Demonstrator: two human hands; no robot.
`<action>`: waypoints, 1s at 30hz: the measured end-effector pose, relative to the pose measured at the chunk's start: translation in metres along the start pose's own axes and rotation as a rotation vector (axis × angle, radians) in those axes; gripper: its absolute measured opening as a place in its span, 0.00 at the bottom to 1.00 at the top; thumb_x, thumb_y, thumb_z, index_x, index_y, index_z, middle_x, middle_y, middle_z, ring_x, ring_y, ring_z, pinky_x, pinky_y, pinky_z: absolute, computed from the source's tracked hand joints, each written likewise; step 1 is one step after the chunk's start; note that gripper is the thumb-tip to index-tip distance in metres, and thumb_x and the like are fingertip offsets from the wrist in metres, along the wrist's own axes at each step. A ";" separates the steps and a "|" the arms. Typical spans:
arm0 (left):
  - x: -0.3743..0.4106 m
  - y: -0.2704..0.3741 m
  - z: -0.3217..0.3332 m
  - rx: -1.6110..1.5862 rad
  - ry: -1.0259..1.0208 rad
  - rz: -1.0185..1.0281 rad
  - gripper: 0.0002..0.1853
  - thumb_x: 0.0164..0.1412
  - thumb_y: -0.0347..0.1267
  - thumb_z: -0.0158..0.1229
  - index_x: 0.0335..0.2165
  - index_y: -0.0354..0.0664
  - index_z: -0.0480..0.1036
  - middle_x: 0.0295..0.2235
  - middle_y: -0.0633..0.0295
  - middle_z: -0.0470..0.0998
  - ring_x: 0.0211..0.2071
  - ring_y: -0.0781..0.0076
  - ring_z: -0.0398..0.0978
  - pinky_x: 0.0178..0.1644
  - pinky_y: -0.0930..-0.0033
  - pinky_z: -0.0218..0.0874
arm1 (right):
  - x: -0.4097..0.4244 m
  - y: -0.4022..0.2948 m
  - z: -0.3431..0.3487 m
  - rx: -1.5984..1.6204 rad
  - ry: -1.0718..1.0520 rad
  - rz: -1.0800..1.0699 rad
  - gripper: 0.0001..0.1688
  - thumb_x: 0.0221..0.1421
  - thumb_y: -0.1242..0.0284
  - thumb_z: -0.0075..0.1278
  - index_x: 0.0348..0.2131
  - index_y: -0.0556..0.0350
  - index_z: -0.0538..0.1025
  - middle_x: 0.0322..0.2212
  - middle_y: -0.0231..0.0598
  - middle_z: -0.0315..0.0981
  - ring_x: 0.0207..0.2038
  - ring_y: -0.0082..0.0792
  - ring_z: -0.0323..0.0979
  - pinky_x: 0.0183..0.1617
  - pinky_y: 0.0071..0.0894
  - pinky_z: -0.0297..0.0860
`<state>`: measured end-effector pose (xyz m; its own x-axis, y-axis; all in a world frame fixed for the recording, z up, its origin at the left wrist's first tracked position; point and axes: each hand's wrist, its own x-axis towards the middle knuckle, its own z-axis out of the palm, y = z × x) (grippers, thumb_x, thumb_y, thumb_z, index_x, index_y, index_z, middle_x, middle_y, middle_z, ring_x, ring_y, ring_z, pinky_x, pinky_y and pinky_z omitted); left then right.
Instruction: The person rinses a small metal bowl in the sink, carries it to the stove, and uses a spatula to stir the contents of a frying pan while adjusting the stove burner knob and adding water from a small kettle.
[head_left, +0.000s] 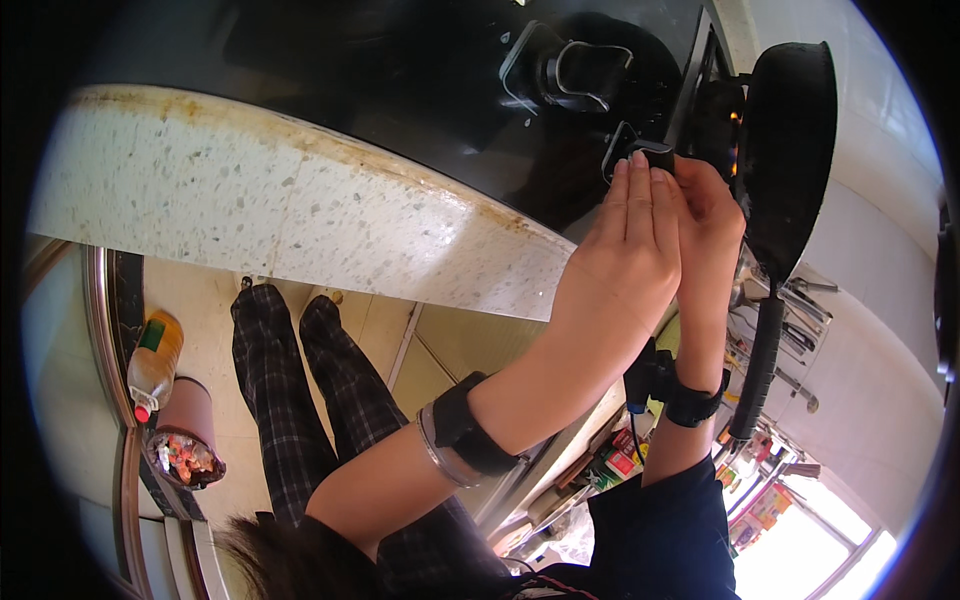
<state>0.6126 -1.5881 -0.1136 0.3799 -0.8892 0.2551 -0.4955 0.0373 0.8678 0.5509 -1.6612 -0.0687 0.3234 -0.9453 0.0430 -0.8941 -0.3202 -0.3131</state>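
My left hand (630, 214) has its straight fingers laid over a black stove knob (657, 150) on the dark glossy front panel (390, 97). Close against it, my right hand (709, 202) curls its fingers at the same knob, some of them hidden behind the left hand. A second knob with silver trim (592, 75) sits farther along the panel. Small orange flames (733, 142) burn under a black frying pan (787, 150) on the burner. The pan's black handle (759, 367) points back past my right forearm.
A speckled stone counter edge (300, 195) runs below the panel. Several utensils (795, 345) hang along the wall. On the floor stand a large oil bottle (157, 352) with a red cap and a bin (184, 405) holding waste. Boxed goods (619, 457) sit beyond my arms.
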 end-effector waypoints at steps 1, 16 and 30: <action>0.000 0.000 0.001 0.008 -0.001 0.004 0.26 0.43 0.25 0.55 0.43 0.22 0.65 0.45 0.37 0.68 0.49 0.53 0.67 0.49 0.73 0.64 | 0.000 0.001 0.000 -0.011 0.002 -0.005 0.08 0.47 0.79 0.53 0.31 0.66 0.74 0.22 0.41 0.74 0.23 0.25 0.72 0.27 0.20 0.68; -0.001 -0.001 0.001 0.033 -0.018 0.021 0.28 0.41 0.25 0.57 0.44 0.22 0.65 0.45 0.37 0.68 0.50 0.52 0.67 0.49 0.72 0.64 | -0.002 -0.007 0.000 -0.057 0.002 0.013 0.08 0.47 0.79 0.52 0.31 0.67 0.74 0.22 0.41 0.74 0.23 0.23 0.71 0.28 0.20 0.68; -0.001 -0.002 0.002 0.051 -0.008 0.021 0.27 0.41 0.24 0.57 0.44 0.23 0.66 0.45 0.38 0.68 0.49 0.54 0.67 0.49 0.73 0.64 | -0.003 -0.008 0.002 -0.072 0.025 -0.007 0.08 0.48 0.78 0.52 0.30 0.68 0.74 0.23 0.43 0.74 0.23 0.27 0.72 0.28 0.22 0.68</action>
<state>0.6116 -1.5885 -0.1165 0.3626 -0.8921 0.2697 -0.5425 0.0333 0.8394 0.5572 -1.6557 -0.0681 0.3226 -0.9440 0.0684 -0.9123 -0.3294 -0.2434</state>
